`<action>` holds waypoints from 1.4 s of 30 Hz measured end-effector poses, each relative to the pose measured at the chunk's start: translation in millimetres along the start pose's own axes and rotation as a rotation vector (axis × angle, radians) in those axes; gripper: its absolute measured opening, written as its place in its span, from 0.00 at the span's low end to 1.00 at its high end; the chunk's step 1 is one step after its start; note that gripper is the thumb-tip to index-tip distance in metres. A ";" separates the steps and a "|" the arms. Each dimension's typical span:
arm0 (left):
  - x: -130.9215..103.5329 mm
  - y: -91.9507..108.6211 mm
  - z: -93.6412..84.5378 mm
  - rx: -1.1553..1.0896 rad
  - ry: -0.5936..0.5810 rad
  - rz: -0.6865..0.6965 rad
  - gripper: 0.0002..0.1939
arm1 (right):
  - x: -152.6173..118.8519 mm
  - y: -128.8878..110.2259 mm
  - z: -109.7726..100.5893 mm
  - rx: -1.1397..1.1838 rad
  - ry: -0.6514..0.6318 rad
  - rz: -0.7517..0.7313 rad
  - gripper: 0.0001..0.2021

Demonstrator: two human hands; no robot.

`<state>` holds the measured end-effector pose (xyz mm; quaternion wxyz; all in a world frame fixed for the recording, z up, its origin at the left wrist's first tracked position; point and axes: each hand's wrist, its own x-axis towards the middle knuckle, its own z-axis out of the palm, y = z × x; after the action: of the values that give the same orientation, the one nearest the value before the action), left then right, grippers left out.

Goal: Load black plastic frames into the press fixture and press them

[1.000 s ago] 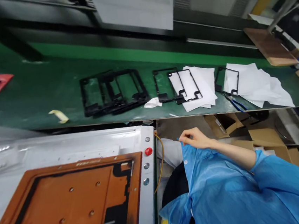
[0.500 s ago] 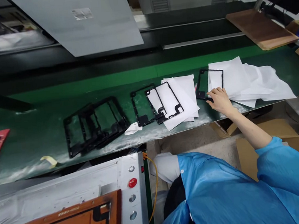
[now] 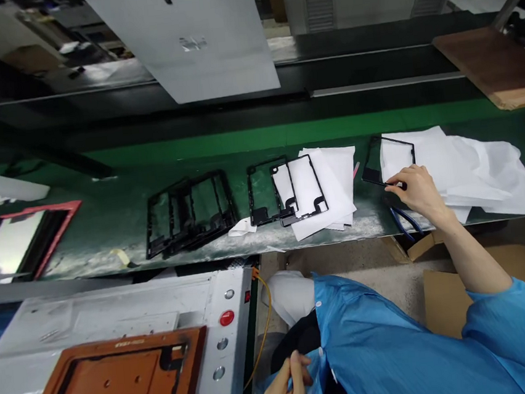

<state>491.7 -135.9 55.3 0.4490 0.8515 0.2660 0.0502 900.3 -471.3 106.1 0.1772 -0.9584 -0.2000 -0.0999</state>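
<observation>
My right hand [image 3: 416, 189] pinches the near edge of a black frame [image 3: 374, 175] that lies partly over white sheets [image 3: 454, 163] at the right of the green bench. Just below that hand lie blue-handled pliers [image 3: 403, 219]. Low in the view, in front of my blue smock, my left hand [image 3: 290, 385] has its fingers curled together; whether anything is between them is too small to tell. Two overlapping black frames [image 3: 249, 193] rest at mid-bench, partly on more white sheets [image 3: 341, 180]. Further left, several black frames [image 3: 148, 233] lie stacked.
A white machine [image 3: 234, 292] with a red button and an orange fixture [image 3: 122, 384] stands at the lower left. Red-edged panels [image 3: 9, 243] lie at the far left. A wooden board [image 3: 493, 63] is at the back right, with cardboard boxes [image 3: 444, 303] below the bench.
The view has shifted left, and my left hand has come into sight at the bottom. The pliers now show below my right hand, which still holds the frame, now tilted differently.
</observation>
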 end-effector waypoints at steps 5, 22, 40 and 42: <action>59.5 49.4 38.7 -0.203 -0.150 0.207 0.22 | -7.6 -25.4 -25.6 0.239 0.051 -0.122 0.12; 233.0 140.5 162.5 -0.926 -0.576 0.207 0.51 | -25.3 -45.9 10.6 0.501 -0.226 -0.308 0.08; 184.8 108.7 41.6 -1.118 -0.268 0.410 0.40 | -56.1 -103.1 -9.9 0.980 0.080 -0.473 0.47; 174.5 103.9 28.6 -1.088 -0.217 0.441 0.40 | -55.2 -117.7 -7.5 1.019 0.105 -0.497 0.47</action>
<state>692.3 -117.3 93.7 0.8243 0.5348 -0.0286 0.1839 800.4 -392.4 133.8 0.5980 -0.6699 -0.4332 -0.0768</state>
